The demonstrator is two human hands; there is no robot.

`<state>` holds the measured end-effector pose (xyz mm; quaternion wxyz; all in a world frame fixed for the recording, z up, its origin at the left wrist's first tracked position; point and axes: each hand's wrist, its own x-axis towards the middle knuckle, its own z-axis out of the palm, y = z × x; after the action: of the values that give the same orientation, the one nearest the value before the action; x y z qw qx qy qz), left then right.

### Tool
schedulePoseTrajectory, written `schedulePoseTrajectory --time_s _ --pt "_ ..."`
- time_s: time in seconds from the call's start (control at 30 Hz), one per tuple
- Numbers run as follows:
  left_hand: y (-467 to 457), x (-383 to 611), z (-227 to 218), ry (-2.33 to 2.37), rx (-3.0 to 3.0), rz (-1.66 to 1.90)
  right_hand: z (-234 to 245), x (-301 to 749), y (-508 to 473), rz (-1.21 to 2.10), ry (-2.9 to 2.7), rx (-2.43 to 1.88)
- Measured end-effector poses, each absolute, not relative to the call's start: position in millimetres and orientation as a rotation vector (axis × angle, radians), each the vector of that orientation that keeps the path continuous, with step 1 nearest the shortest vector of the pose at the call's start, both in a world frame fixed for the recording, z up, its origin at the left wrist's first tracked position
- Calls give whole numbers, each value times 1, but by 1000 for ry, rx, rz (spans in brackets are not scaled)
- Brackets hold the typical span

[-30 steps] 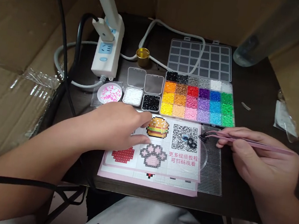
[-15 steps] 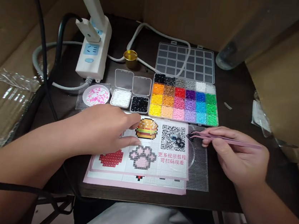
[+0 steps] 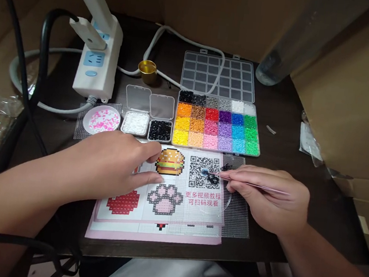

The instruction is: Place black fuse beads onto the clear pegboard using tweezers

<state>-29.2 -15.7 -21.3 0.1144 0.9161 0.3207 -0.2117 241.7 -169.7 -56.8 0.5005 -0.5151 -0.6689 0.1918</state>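
Note:
My right hand (image 3: 271,199) is closed on pink tweezers (image 3: 249,184), whose tip reaches left to a few black beads (image 3: 213,179) lying over the QR code of a pattern sheet (image 3: 164,198). A clear pegboard (image 3: 235,215) covers that sheet. My left hand (image 3: 114,166) rests palm down on the sheet's left part, fingers bent, thumb and forefinger beside the burger picture (image 3: 169,161). A paw picture (image 3: 164,198) and a red heart picture (image 3: 123,202) lie below it.
Behind the sheet stand a sorted bead box (image 3: 217,129) with its lid (image 3: 218,75) open, small boxes of white beads (image 3: 135,122) and black beads (image 3: 160,130), and a dish of pink beads (image 3: 101,120). A power strip (image 3: 96,64), a gold cap (image 3: 147,71) and cardboard walls surround the dark table (image 3: 284,136).
My right hand has carried the tweezers leftward from the pegboard's right edge to the beads on the QR code. The view has shifted; my left hand stays on the sheet.

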Motion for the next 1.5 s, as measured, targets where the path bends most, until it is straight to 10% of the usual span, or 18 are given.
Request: schedulePoseTrajectory --time_s 1.5 --pt "-17 -30 -21 957 2672 -537 -59 241 -165 539 -1636 -1282"
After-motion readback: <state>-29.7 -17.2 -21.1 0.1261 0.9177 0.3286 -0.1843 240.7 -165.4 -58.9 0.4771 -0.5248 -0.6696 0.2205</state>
